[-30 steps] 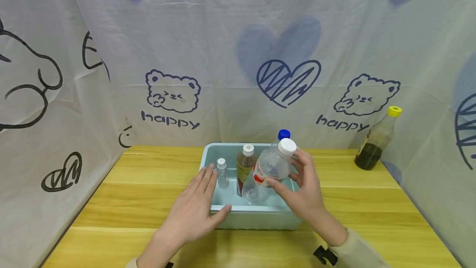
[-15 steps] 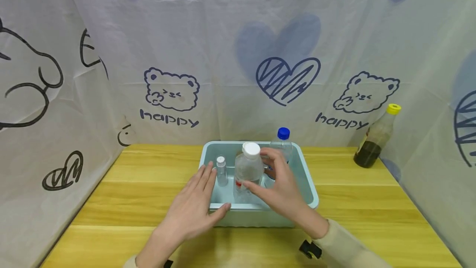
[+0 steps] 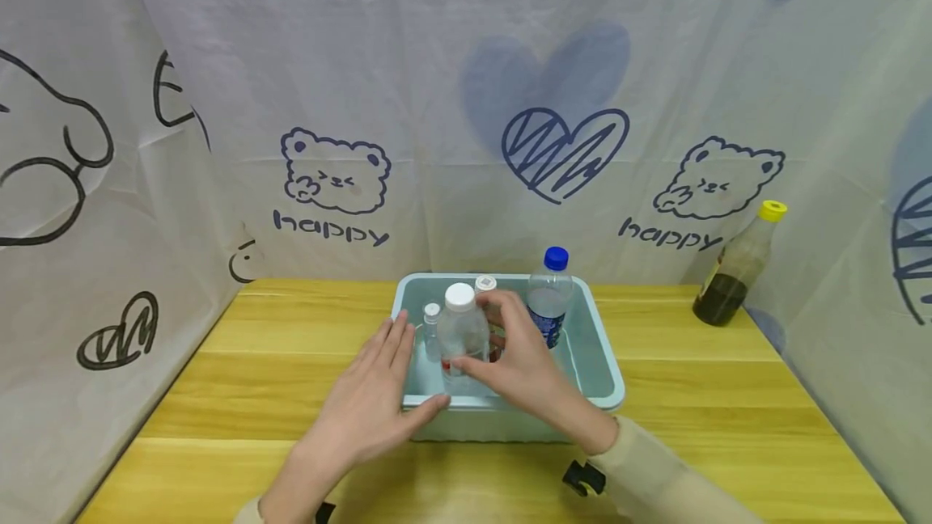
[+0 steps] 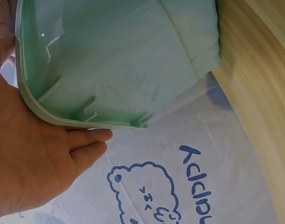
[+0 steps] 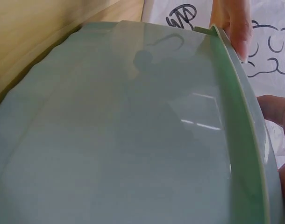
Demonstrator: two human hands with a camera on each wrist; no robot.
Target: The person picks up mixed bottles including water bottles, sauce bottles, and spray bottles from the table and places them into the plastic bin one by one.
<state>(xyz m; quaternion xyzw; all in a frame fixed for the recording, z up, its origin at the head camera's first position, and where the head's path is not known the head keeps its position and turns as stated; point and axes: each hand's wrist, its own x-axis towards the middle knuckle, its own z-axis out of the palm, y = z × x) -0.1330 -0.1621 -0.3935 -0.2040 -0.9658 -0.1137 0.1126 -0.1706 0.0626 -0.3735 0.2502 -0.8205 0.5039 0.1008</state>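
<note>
My right hand (image 3: 527,370) holds a clear plastic bottle (image 3: 460,336) with a white cap and a bit of red label, thumb in front and fingers behind. The bottle stands nearly upright inside the light blue-green basin (image 3: 607,362), its lower part partly visible behind the front rim. My left hand (image 3: 364,403) rests with straight fingers along the basin's left front corner. In the left wrist view the palm (image 4: 39,163) lies against the rim. Only the thumb and fingers (image 5: 275,109) of the right hand show past the basin wall in the right wrist view; the bottle is hidden there.
Also in the basin are a small clear bottle (image 3: 431,315), a white-capped bottle (image 3: 485,284) mostly behind my right hand, and a blue-capped bottle (image 3: 549,302). A yellow-capped bottle of dark liquid (image 3: 728,285) stands at the back right of the wooden table (image 3: 291,346), before a printed cloth.
My right hand has brought the clear bottle leftward across the basin, from a tilt to nearly upright, passing in front of the white-capped bottle. The left hand has stayed at the corner.
</note>
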